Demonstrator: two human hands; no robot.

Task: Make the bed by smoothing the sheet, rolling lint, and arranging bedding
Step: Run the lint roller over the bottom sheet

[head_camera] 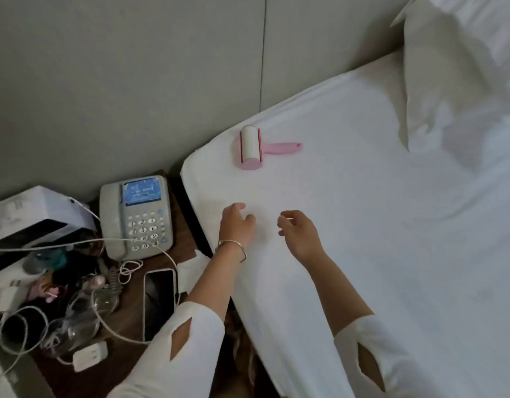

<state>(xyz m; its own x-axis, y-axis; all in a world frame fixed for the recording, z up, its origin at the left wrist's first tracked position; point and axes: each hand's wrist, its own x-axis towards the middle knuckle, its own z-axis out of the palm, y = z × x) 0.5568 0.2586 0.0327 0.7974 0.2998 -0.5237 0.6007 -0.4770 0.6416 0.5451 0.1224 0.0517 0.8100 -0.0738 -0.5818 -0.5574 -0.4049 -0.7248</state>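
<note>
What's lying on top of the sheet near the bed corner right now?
A pink lint roller lies on the white sheet, untouched. Both hands hover nearer the edge, holding nothing. Whatever is under the sheet is covered.

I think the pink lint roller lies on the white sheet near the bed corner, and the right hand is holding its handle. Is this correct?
Not quite. In the head view the lint roller lies untouched on the sheet; the right hand holds nothing and is apart from it, nearer the camera.

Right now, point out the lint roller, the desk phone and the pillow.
lint roller (250,145), head view, on the white sticky roll.
desk phone (141,225), head view, on the keypad.
pillow (437,81), head view, on its front face.
</note>
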